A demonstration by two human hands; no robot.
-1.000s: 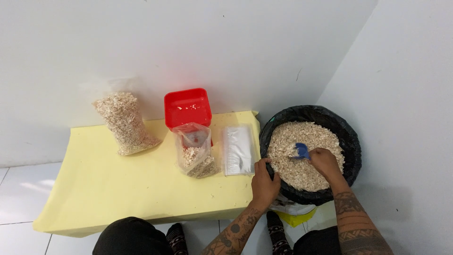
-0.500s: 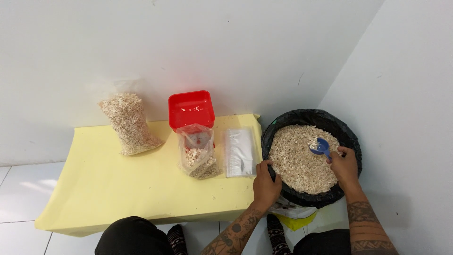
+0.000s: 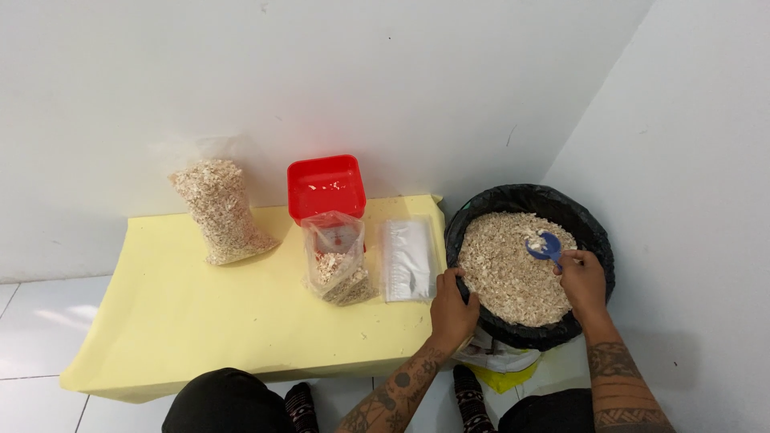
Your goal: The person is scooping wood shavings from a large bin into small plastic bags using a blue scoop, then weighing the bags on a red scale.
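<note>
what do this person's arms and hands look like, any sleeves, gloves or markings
Both hands are bare, with no gloves. No rings or watch can be made out. The left hand leads into a forearm without a sleeve, covered in dark tattoo patterns up to the wrist. The right hand is the same: a bare forearm with dark tattooed bands and figures, ending at the wrist. No sleeves show on either arm in this view.
</note>
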